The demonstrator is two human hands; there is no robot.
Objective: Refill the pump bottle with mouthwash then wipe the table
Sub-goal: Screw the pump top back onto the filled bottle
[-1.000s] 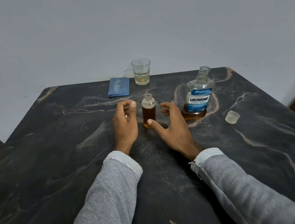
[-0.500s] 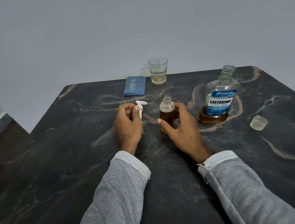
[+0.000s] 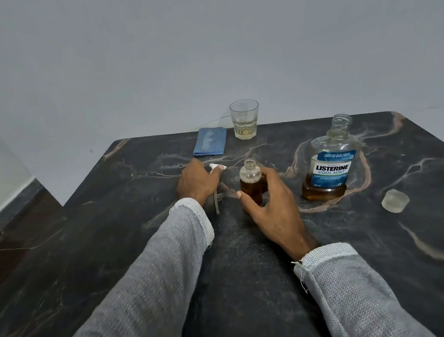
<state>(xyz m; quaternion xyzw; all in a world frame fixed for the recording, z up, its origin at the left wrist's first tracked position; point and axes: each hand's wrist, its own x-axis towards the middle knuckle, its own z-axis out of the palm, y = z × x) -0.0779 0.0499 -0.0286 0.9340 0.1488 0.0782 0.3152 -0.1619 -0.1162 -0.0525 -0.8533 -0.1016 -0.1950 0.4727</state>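
Lifted since a second ago, the white pump head [image 3: 216,167] sits pinched in the left hand [image 3: 196,182], its tube hanging to the table [image 3: 115,245]. The right hand [image 3: 270,207] curls around the uncapped pump bottle [image 3: 251,184], apparently already refilled. Listerine bottle [image 3: 329,164] stands open nearby. Capping and wiping with the blue cloth [image 3: 210,141] remain.

Hands: two, the left hand [image 3: 196,182] and the right hand [image 3: 271,209], at frame centre
Sleeves: two, grey knit, lower frame
Small pump bottle [image 3: 251,184]: one, centre, uncapped
Pump head [image 3: 217,168]: one, white, with tube, centre left
Mouthwash bottle [image 3: 328,164]: one, right of centre
Loose cap [image 3: 395,200]: one, right
Drinking glass [image 3: 244,119]: one, upper centre
Blue cloth [image 3: 210,141]: one, folded
Table [image 3: 113,231]: one
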